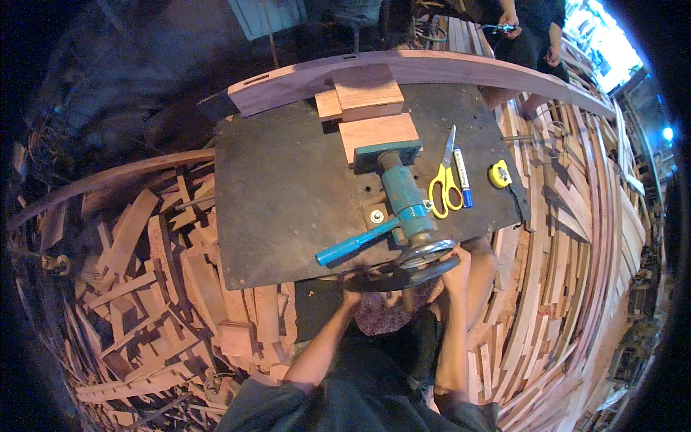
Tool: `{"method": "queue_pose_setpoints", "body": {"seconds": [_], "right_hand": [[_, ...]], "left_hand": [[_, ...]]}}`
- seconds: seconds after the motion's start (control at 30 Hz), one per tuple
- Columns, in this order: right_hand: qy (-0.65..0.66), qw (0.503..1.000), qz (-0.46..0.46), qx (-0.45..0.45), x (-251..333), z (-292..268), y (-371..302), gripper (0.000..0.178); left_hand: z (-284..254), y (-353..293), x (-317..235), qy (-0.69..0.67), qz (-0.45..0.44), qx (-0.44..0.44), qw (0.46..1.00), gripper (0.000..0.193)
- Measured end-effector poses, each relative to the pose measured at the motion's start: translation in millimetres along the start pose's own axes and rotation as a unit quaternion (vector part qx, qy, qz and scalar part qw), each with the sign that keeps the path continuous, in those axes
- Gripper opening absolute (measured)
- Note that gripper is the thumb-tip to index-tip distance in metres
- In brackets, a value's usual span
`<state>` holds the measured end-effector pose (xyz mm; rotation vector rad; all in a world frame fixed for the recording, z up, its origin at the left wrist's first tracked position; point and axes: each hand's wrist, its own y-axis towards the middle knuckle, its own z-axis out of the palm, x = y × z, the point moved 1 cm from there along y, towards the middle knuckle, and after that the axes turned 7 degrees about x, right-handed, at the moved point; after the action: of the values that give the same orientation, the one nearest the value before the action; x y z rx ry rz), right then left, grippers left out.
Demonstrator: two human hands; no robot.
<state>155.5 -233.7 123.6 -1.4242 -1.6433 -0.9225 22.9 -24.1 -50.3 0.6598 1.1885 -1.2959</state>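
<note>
Both my hands are on the handwheel [392,281] of a teal screw clamp [402,189] mounted on a dark tabletop [288,209]. My left hand [352,291] is closed round the left side of the rim, partly hidden by it. On the right side, the fingers of my right hand [455,269] wrap the rim. The clamp's jaw plate [386,153] stands against a wooden block [378,132]. Beyond it, more wooden blocks [368,92] stand between that block and a long wooden beam [288,81] along the far edge. A teal lever [354,245] sticks out left from the clamp.
Yellow-handled scissors [445,189], a white-and-blue marker [463,178] and a yellow tape measure [499,174] lie right of the clamp. Offcuts [137,288] pile up at left; long wood strips [554,237] lie at right. Another person's hand [509,27] holds something metallic at the far right.
</note>
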Motion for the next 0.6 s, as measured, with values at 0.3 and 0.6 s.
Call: {"method": "queue_pose_setpoints", "body": {"seconds": [0.3, 0.6], "right_hand": [[0.005, 0.999, -0.027, 0.021, 1.8, 5.4, 6.2, 0.027], [0.070, 0.997, -0.001, -0.036, 12.4, 10.6, 3.9, 0.033]], "left_hand": [[4.9, -10.6, -17.6, 0.123, 0.013, -0.076, 0.989, 0.031], [9.4, -13.6, -18.8, 0.156, 0.006, -0.084, 0.984, 0.032]]}}
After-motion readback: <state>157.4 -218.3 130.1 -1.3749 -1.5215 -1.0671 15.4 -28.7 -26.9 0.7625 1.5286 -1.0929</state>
